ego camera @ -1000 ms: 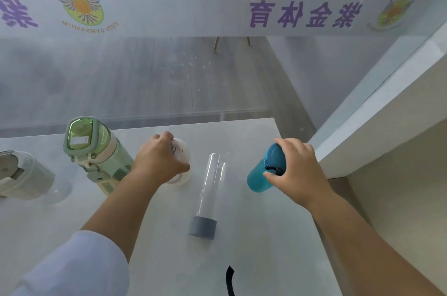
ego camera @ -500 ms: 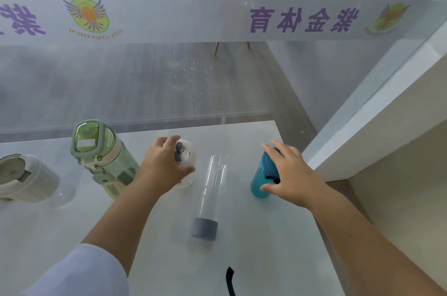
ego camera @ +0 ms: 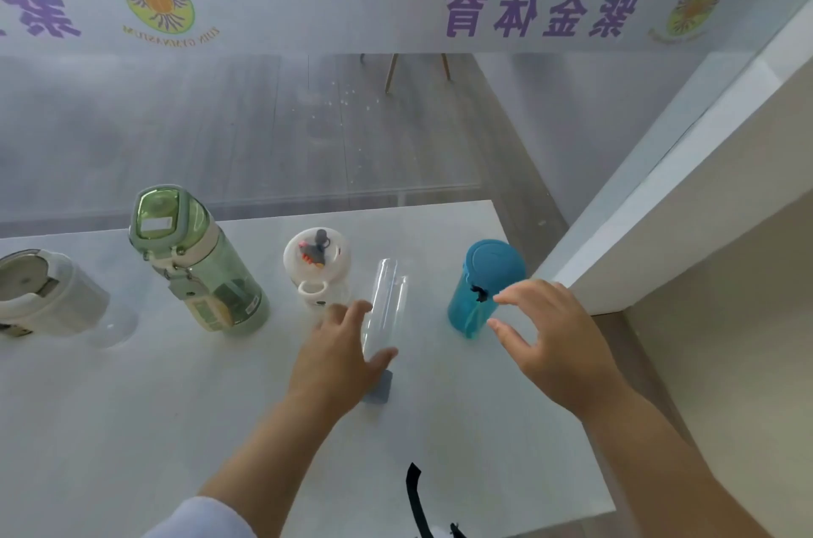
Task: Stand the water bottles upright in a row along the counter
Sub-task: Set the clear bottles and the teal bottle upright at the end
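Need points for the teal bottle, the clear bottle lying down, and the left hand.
teal bottle (ego camera: 492,262), head view, on its lid.
clear bottle (ego camera: 387,300), head view, on its transparent body.
left hand (ego camera: 338,357), head view, on its back.

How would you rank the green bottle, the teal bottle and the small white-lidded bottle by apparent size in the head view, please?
1. Green bottle, clearly largest.
2. Teal bottle.
3. White-lidded bottle, smallest; its clear body is hard to see.

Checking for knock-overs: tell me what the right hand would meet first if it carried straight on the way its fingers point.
Likely the blue bottle: the right hand, open, points left at it. Depth is unclear.
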The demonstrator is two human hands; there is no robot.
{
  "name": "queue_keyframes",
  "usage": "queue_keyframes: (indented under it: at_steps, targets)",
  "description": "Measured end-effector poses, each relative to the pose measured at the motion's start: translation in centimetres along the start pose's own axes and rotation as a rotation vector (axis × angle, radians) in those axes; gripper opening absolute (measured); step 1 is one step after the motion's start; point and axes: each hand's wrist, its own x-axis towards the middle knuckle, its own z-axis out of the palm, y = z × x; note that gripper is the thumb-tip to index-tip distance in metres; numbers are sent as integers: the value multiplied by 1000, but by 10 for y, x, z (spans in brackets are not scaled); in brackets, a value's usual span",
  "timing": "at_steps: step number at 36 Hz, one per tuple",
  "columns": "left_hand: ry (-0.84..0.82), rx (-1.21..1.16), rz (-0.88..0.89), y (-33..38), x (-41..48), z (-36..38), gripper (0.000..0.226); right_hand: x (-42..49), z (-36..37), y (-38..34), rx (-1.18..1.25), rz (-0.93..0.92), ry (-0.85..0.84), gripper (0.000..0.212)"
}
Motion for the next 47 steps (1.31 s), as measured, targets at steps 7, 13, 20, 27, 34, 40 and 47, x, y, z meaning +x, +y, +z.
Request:
queue_keyframes:
  at_steps: [7,13,20,27,34,40,47]
  targets:
    - [-224,42,-242,-18,-12,30,78,-33,8,3,-23,95,-189,23]
    - [-143,-66,-239,-21,-23,28,65,-47,15,1,-25,240,-401,36]
    - [99,-236,-91,-14,-31,5,55,-54,17,-1,-18,303,-476,38]
    - [295,-369,45,8,-28,-31,62,-53,17,-8,-4,303,-495,40]
    - [263,-308,145,21,-20,-45,69,-47,17,-10,-1,302,-501,42]
    - [232,-289,205,21,-13,-42,66,-42,18,-8,4,315,-513,42]
    - [184,-349,147,21,-6,-36,68,-38,20,-6,0,325,-530,40]
